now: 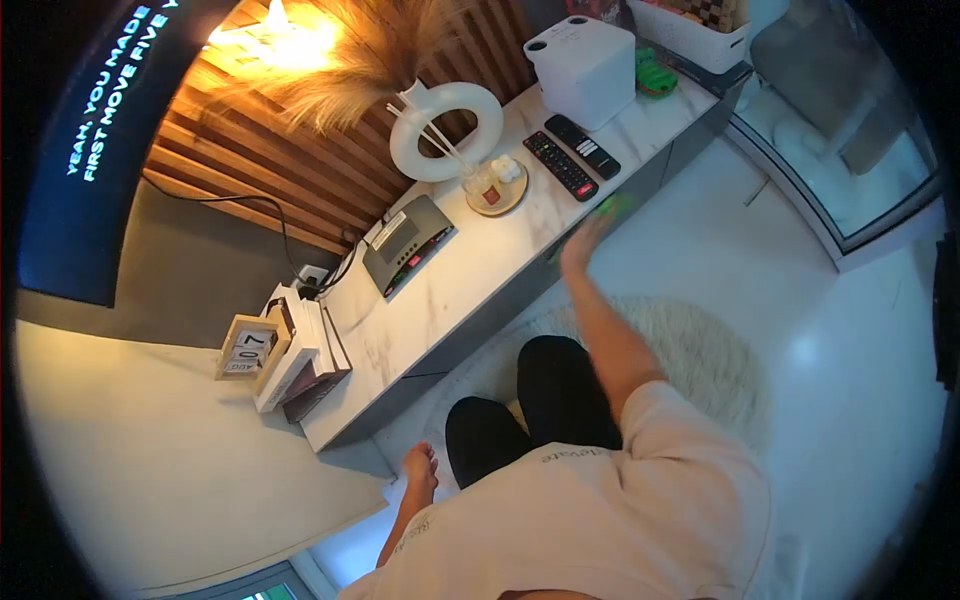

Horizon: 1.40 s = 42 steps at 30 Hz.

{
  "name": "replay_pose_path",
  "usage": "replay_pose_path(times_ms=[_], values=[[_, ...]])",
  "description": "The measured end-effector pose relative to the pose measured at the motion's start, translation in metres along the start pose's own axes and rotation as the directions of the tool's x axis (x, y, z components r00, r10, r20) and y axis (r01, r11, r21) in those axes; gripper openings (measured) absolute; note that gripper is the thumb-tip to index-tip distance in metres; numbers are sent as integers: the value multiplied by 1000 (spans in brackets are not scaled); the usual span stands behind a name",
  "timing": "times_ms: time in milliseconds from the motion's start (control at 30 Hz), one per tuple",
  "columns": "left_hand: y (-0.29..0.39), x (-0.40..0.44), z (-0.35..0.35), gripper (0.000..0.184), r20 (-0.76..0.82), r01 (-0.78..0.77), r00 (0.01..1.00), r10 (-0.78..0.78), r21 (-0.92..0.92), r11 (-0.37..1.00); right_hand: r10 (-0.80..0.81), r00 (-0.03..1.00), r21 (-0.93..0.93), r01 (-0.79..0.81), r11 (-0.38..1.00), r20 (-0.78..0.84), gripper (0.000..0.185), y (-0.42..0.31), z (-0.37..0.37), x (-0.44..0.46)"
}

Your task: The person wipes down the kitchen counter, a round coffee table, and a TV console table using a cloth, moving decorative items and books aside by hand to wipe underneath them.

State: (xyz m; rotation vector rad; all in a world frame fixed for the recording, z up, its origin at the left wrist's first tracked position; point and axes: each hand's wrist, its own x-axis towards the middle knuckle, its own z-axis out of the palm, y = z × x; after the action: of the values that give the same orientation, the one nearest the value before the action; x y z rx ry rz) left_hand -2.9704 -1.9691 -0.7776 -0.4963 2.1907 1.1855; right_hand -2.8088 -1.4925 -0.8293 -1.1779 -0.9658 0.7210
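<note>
My right hand [588,240] is stretched out at the front edge of the marble-topped cabinet [440,300], just below two black remotes [560,166] [582,146]. A blurred bright green thing [612,205] shows at its fingertips; whether the fingers grip it is unclear. My left hand [421,466] hangs low beside my left knee, near the cabinet's lower front, with its fingers curled and nothing visible in them. Behind the remotes, a glass diffuser [485,188] and white cubes rest on a round tray [497,205].
On the cabinet stand a grey router [408,244], a white ring vase [403,135], a white box [585,75], a green object [655,74], books [300,350] and a wooden date block [250,348]. A fluffy rug [700,350] lies on the floor. A glass door [840,130] stands at the right.
</note>
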Motion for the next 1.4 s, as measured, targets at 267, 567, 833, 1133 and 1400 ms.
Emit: replay_pose_path(times_ms=[267,567,833,1133,1400], values=[[-21,52,-29,10,-63,-28,998,30,41,999,504,862,484,-464,742,53,56,62,-42,269],[-20,76,-14,10,-22,-143,990,142,-125,982,809,466,542,-809,226,358,51,104,-17,5],[-2,53,-12,9,-118,-135,984,134,3,991,596,782,540,-586,604,182,40,8,-103,96],[-1,54,8,12,-56,-54,997,47,-134,990,-383,705,-419,681,601,596,30,-35,-81,228],[12,59,7,12,-102,-25,994,44,182,983,-529,849,-380,484,788,-15,42,60,-48,325]])
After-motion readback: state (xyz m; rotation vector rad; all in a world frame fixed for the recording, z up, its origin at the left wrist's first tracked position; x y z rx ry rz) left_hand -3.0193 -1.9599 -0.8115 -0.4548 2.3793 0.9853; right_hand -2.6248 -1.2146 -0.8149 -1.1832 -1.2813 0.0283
